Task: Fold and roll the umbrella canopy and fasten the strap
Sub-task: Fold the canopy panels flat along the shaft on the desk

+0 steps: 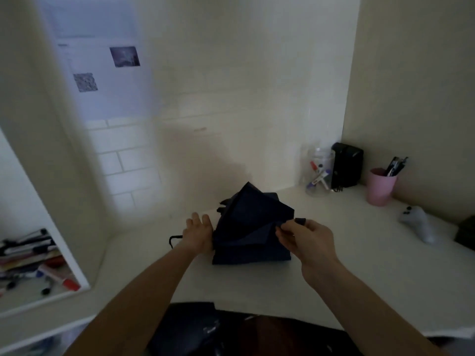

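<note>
Centrally, a crumpled navy fabric umbrella canopy (250,227) lies on a white desk (334,265); left hand (199,233) flat open at nine o'clock, right hand (304,238) pinching its three o'clock edge.

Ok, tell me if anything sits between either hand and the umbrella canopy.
Nothing visible does. The left hand rests open against the left side of the dark blue umbrella canopy, and the right hand already pinches a fold at its right edge. The jar and pink cup stand well off to the right.
</note>
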A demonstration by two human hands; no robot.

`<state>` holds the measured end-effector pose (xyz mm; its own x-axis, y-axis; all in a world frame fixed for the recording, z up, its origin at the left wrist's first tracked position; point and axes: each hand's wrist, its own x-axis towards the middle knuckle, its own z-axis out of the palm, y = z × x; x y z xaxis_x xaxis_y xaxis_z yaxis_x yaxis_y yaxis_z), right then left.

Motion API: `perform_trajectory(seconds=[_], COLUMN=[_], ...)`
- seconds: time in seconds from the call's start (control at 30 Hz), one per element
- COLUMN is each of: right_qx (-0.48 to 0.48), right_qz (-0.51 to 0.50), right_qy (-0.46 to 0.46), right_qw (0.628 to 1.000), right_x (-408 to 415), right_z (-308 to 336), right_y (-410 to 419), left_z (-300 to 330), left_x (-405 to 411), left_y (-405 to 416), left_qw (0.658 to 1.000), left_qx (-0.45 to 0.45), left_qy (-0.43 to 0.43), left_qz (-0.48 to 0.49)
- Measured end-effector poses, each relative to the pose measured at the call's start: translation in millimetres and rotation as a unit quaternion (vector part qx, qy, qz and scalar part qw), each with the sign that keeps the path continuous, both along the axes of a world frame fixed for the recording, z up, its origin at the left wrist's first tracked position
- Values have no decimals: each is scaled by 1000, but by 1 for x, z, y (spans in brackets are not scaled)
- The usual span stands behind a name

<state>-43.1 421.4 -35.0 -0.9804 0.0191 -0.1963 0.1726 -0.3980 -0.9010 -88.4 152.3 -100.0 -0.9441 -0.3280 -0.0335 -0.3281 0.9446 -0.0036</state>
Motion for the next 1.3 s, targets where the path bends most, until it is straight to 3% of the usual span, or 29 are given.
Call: perform_trajectory(seconds=[0.07, 0.17, 0.23, 0.3, 0.33, 0.4, 0.47, 0.53, 0.6, 0.67, 0.77, 0.9, 1.03, 1.17, 1.3], right_qx=[3, -6, -17, -28, -33, -36, -32, -31, -32, -19, -22, -53, -71, -82, -98], right_qz=[16, 37, 34, 29, 30, 37, 39, 33, 24, 18, 7, 33, 59, 55, 66], right_qy=[-16, -36, -47, -56, -57, -45, -26, -11, 3, 18, 28, 3, -44, -81, -47], right_qw=[1000, 999, 998, 998, 997, 998, 998, 999, 999, 1000, 999, 998, 995, 992, 992], right_x=[15, 34, 44, 52, 54, 56, 53, 51, 51, 51, 39, 2, -35, -17, 25], right_z=[-14, -27, -32, -33, -31, -23, -11, -1, 5, 6, 7, 2, -16, -19, -28], right_y=[2, 8, 11, 13, 12, 9, 5, 5, 7, 10, 11, 5, -7, -4, 8], left_z=[-10, -7, -1, 9, 16, 32, 42, 49, 66, 89, 115, 98, 49, 36, 39], left_x=[13, 33, 48, 68, 77, 88, 86, 72, 56, 37, 3, -58, -100, -68, -37], left_y=[2, 2, 6, 16, 24, 41, 57, 68, 72, 69, 56, 28, 6, 16, 22], left_qw=[997, 995, 983, 934, 887, 819, 849, 891, 879, 848, 834, 838, 889, 898, 933], left_qx=[75, 103, 168, 296, 385, 494, 437, 344, 390, 489, 539, 531, 421, 400, 299], left_qy=[-1, -6, 58, 174, 205, 167, 140, 179, 211, 174, 96, 122, 141, 164, 202], left_qz=[21, 9, -34, -100, -152, -237, -261, -237, -174, -109, -72, 39, 116, 81, -17])
